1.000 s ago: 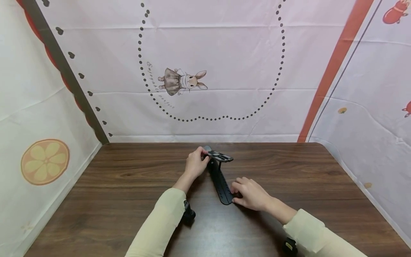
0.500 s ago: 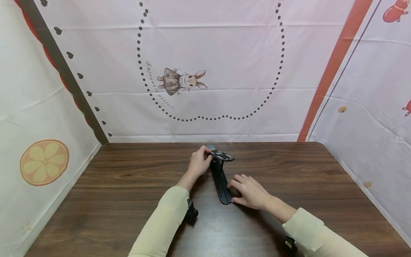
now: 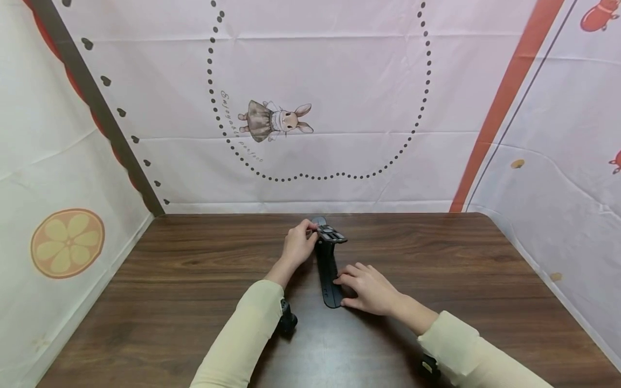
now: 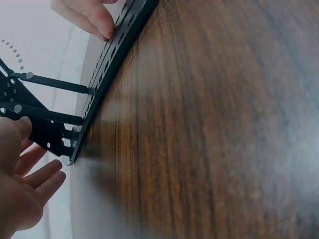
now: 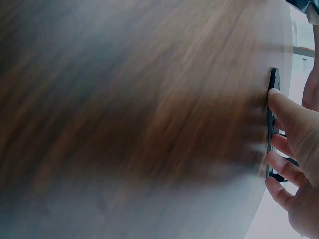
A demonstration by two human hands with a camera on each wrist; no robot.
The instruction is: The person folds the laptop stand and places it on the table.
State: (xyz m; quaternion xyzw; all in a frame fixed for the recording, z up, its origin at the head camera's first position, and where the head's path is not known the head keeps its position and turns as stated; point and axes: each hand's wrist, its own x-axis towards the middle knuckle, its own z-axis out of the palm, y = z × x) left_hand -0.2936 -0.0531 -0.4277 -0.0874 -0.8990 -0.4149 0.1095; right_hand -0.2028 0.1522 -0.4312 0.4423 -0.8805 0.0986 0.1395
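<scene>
A black folding stand (image 3: 326, 267) lies lengthwise on the table, its slotted base pointing toward me. Above the base's far end, a slotted upper plate (image 3: 332, 234) is raised on hinged struts (image 4: 55, 83). My left hand (image 3: 298, 245) pinches that plate's left edge between thumb and fingers, some fingertips lying behind it in the left wrist view. Along the right side of the base's near end, my right hand (image 3: 371, 291) holds the edge with bent fingers and thumb; the right wrist view shows the thumb (image 5: 281, 104) against the rim.
The brown wooden table (image 3: 218, 258) runs back to a white printed cloth (image 3: 339, 108), which also hangs at both sides. Black wrist cameras (image 3: 287, 318) sit on both forearms, below the cream sleeves.
The base's near end has swung left, so the stand lies straighter. My right hand has followed it leftward. The raised plate has turned a little; my left hand keeps its hold.
</scene>
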